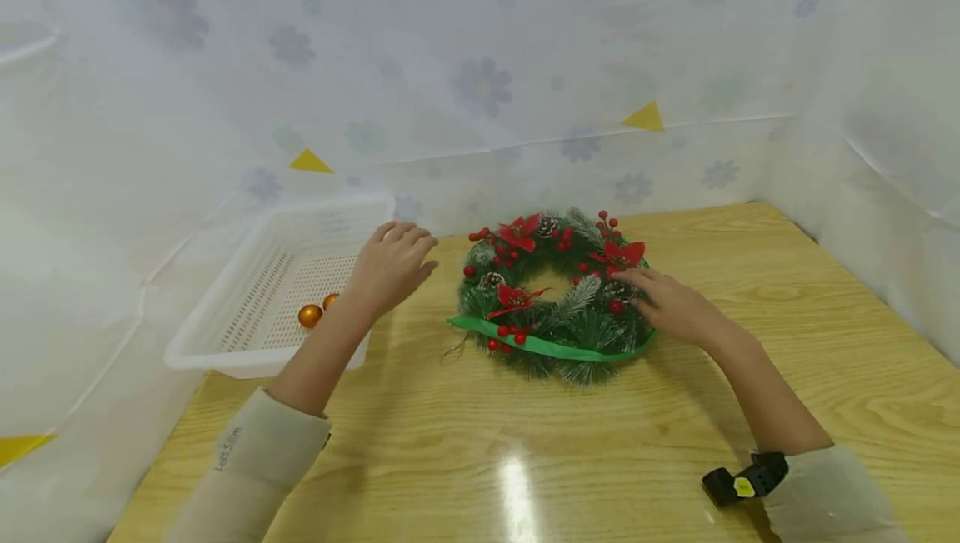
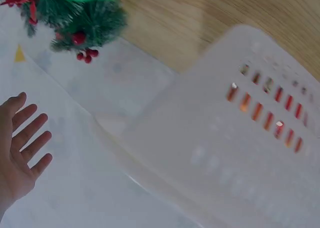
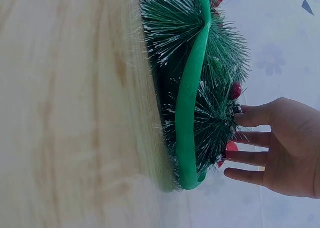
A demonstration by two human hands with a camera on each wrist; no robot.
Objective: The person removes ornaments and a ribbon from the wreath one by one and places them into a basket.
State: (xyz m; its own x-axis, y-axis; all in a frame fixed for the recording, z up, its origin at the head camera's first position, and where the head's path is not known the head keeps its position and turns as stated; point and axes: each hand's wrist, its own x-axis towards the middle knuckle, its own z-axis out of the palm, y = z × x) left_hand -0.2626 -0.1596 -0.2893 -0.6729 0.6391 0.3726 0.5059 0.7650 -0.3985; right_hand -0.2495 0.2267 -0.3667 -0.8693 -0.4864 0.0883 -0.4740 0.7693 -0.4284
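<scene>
A green Christmas wreath (image 1: 555, 297) with red flowers, berries, pine cones and a green ribbon (image 3: 187, 102) lies flat on the wooden table (image 1: 525, 443). My right hand (image 1: 667, 303) rests on the wreath's right side with straight fingers (image 3: 250, 119) touching the needles. My left hand (image 1: 392, 264) hovers with fingers spread between the wreath and a white perforated basket (image 1: 225, 335), holding nothing; the left wrist view shows its palm (image 2: 17, 158) bare. Two orange baubles (image 1: 310, 315) lie inside the basket.
White flowered sheets (image 1: 480, 85) with yellow triangles wall in the table at the back and both sides. A black wrist strap (image 1: 746, 480) sits on my right forearm. Bare wood stretches in front of the wreath.
</scene>
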